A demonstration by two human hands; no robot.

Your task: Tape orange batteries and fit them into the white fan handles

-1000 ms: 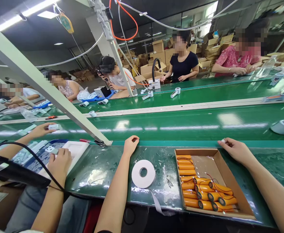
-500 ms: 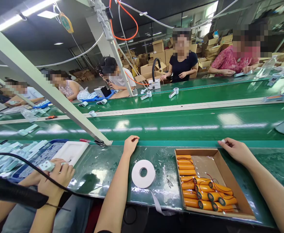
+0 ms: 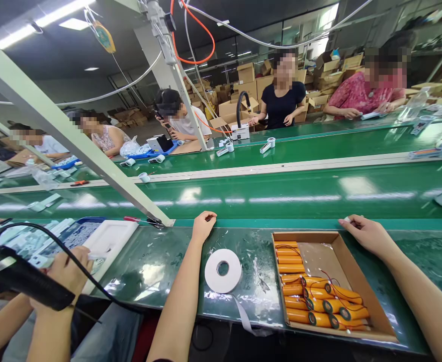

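Note:
My left hand (image 3: 204,225) rests at the far edge of the bench, its fingers curled closed, with nothing visible in them. To its right lies a roll of white tape (image 3: 211,271), its loose end hanging over the near edge. A shallow cardboard box (image 3: 343,244) holds several orange battery packs (image 3: 294,316) with thin wires. Beyond the box's far right corner is my right hand (image 3: 367,235), thumb and fingers pinched on a small white piece (image 3: 347,219) too small to name.
Close on the left, a co-worker's hands (image 3: 66,271) work beside a white tray (image 3: 124,234) and pale-blue plastic parts. A slanted metal post (image 3: 130,191) meets the bench there. The green conveyor (image 3: 243,186) runs across; several people sit beyond it.
The neighbouring co-worker's hands have moved left, over the tray's side, and the black tool with its cable has shifted. My own hands have stayed in place.

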